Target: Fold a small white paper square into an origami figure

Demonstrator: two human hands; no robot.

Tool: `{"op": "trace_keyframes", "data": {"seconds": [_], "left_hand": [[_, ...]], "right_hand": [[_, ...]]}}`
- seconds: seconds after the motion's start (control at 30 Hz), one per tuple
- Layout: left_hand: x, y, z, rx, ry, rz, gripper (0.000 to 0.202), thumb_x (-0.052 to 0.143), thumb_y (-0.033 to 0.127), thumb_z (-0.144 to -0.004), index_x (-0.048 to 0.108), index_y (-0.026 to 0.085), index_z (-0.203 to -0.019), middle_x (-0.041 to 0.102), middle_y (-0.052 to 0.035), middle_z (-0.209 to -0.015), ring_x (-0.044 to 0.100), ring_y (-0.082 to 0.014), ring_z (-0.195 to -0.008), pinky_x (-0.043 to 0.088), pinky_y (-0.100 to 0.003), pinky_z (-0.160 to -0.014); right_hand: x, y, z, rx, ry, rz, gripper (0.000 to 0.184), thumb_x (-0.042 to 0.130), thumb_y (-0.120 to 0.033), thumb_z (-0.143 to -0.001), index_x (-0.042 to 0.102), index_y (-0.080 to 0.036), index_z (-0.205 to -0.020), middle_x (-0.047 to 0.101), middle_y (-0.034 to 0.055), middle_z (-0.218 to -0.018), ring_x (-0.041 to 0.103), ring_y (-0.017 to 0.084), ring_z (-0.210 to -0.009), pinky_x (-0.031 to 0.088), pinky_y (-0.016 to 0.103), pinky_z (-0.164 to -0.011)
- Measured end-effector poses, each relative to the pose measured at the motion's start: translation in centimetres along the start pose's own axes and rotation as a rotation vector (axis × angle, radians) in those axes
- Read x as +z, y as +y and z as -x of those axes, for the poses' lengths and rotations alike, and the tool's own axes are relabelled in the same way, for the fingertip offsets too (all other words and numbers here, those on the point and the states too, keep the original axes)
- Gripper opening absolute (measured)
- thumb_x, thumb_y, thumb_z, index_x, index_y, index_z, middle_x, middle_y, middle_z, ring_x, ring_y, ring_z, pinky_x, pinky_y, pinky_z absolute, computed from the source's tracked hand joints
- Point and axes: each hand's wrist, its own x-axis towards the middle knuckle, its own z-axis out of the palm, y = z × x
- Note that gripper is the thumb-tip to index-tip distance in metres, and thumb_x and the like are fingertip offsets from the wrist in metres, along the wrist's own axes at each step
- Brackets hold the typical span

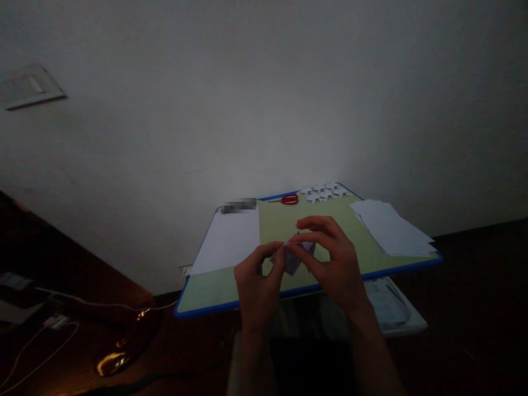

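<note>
- From where I stand, the left hand (260, 280) pinches the paper (293, 263) at its upper edge, thumb and forefinger tips drawn close together on it.
- The right hand (336, 264) meets it there, thumb and a finger narrow on the same edge, another finger lifted just above.
- That paper, small and folded, hangs from the fingertips over the near side of the table (206, 294), whose green top has a blue rim.
- Beyond the hands lie red-handled scissors (290, 199), near the far edge.
- Just right of them, small white shapes (328, 194) sit in two rows in the far corner.
- Over on the right rests a loose stack (390, 228) of white sheets.
- To the left lies a flat white sheet (231, 239), a blurred patch at its top.
- The wall (264, 99) rises behind, dim and grey.
</note>
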Motion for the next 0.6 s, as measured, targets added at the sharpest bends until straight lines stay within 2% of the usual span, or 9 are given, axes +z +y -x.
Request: {"op": "trace_keyframes", "data": {"seconds": [0.23,0.4,0.5,0.6], "left_hand": [[0.2,0.3,-0.2,0.046,0.053,-0.11,0.007,0.073,0.024,-0.089,0.078,0.019,-0.09,0.08,-0.0031,-0.083,0.073,-0.0182,-0.075,0.057,-0.028,-0.071],[0.1,0.0,-0.2,0.034,0.087,-0.09,0.009,0.074,0.027,-0.09,0.079,0.02,-0.091,0.079,-0.0025,-0.084,0.073,-0.0179,-0.077,0.056,-0.028,-0.074],[0.0,-0.1,-0.1,0.003,0.066,-0.017,0.012,0.075,0.03,-0.092,0.081,0.021,-0.096,0.081,-0.0027,-0.089,0.073,-0.017,-0.079,0.055,-0.027,-0.074],[-0.1,0.0,-0.1,-0.014,0.013,0.04,0.014,0.076,0.032,-0.092,0.082,0.022,-0.099,0.082,-0.0031,-0.092,0.073,-0.0171,-0.079,0.055,-0.026,-0.074]], "right_hand": [[0.1,-0.2,0.2,-0.004,-0.035,-0.01,0.01,0.077,-0.018,-0.092,0.078,-0.025,-0.099,0.066,0.0077,-0.117,0.066,0.024,-0.11,0.053,0.042,-0.095],[-0.8,-0.3,0.3,0.008,-0.174,-0.093,0.018,0.069,-0.02,-0.096,0.079,-0.028,-0.109,0.061,0.0079,-0.128,0.062,0.024,-0.117,0.051,0.042,-0.099],[-1.1,-0.2,0.3,0.015,-0.191,-0.13,0.023,0.062,-0.016,-0.1,0.079,-0.03,-0.108,0.061,0.0067,-0.128,0.062,0.022,-0.115,0.052,0.04,-0.096],[-1.1,0.1,0.3,0.001,-0.176,-0.101,0.019,0.068,-0.016,-0.097,0.078,-0.03,-0.106,0.061,0.0061,-0.128,0.061,0.022,-0.117,0.05,0.041,-0.1]]}}
